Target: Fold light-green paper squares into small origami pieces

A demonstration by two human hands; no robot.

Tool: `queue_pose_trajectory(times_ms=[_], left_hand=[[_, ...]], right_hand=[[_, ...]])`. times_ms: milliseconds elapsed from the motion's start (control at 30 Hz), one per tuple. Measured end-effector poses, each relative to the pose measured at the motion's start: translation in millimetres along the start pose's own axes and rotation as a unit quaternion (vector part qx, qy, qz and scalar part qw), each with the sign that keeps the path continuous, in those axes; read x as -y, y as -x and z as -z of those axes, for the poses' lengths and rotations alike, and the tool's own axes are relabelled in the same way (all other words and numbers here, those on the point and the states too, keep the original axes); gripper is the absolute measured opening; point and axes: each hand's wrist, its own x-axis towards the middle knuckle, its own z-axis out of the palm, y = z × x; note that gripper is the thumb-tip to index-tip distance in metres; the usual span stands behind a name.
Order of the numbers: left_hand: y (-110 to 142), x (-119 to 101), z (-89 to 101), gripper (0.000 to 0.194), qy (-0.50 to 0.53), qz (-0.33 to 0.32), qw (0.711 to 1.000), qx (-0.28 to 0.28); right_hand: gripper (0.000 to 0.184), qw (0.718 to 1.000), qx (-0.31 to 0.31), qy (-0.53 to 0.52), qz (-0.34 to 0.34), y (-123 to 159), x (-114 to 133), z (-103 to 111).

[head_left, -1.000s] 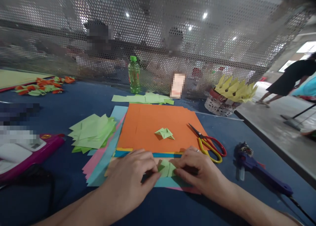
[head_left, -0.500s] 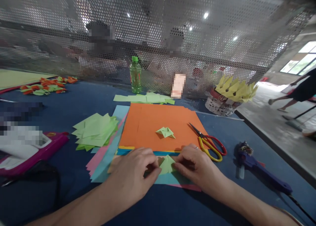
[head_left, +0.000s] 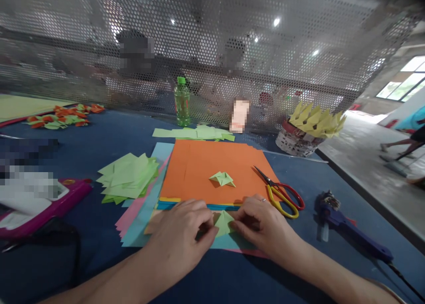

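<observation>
A light green folded paper triangle [head_left: 224,223] stands point-up between my two hands, over the front of a stack of coloured paper. My left hand [head_left: 191,226] pinches its left corner with thumb and forefinger. On the opposite corner, the thumb and fingers of my right hand [head_left: 260,220] are closed, and a ring shows on one finger. Just beyond lies a small folded green paper piece [head_left: 223,178] on the orange sheets [head_left: 199,162]. Scissors [head_left: 282,193] with red and yellow handles rest on the right edge of the orange sheets.
Left of the stack is a pile of green paper squares [head_left: 128,175]. Green strips [head_left: 195,132] and a green bottle [head_left: 182,102] are at the back. A blue glue gun [head_left: 355,228] lies right, below a basket [head_left: 295,138] with yellow folded paper. Behind stands a perforated metal screen [head_left: 206,38].
Both hands keep hold of the green triangle, with only a slight shift of the fingers. At the far right, a person in the background has moved further right.
</observation>
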Motion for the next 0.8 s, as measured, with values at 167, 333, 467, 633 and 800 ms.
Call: queue_pose_trajectory(times_ms=[167, 333, 467, 633, 800], left_hand=[[1.0, -0.6, -1.0, 0.018, -0.004, 0.000, 1.000, -0.004], [2.2, 0.3, -3.0, 0.018, -0.007, -0.005, 1.000, -0.001], [2.6, 2.0, -2.9, 0.016, -0.007, -0.004, 1.000, -0.004], [3.5, 3.8, 0.9, 0.013, 0.009, 0.005, 1.000, 0.005], [3.9, 4.6, 0.9, 0.013, 0.010, 0.002, 1.000, 0.010]], right_hand=[[0.018, 1.000, -0.007, 0.013, 0.003, -0.9, 0.5, -1.4], [0.013, 1.000, -0.001, 0.020, 0.012, -2.0, -1.3, -2.2], [0.011, 1.000, -0.006, 0.013, 0.011, -3.3, -2.9, -1.5], [0.012, 1.000, -0.008, -0.015, 0.008, -3.7, -2.6, 1.5], [0.016, 0.999, 0.009, -0.041, -0.013, -2.9, -2.9, 3.9]])
